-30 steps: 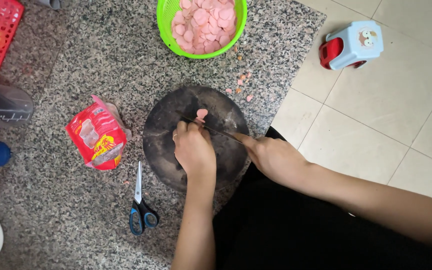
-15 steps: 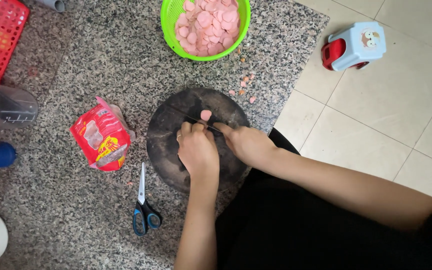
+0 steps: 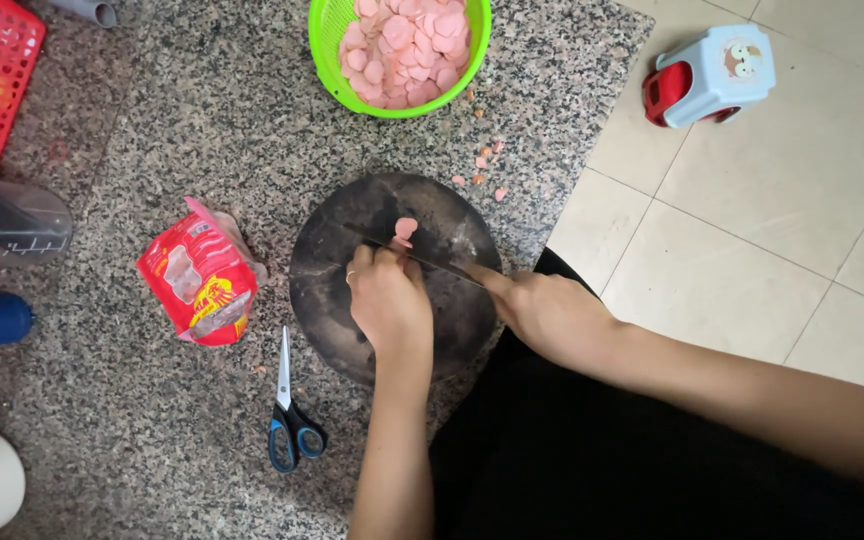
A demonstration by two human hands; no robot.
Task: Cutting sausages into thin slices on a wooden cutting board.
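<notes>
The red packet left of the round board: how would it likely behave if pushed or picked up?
The red packet looks crumpled and torn open at the top, so probably floppy and light. Lying flat on the granite slab, it would likely slide rather than roll. Lifted by its base, any contents might spill out.

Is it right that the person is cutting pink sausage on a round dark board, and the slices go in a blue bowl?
Not quite: the head view shows the bowl of pink slices is green, not blue. The cutting on the round dark board is right.
</notes>
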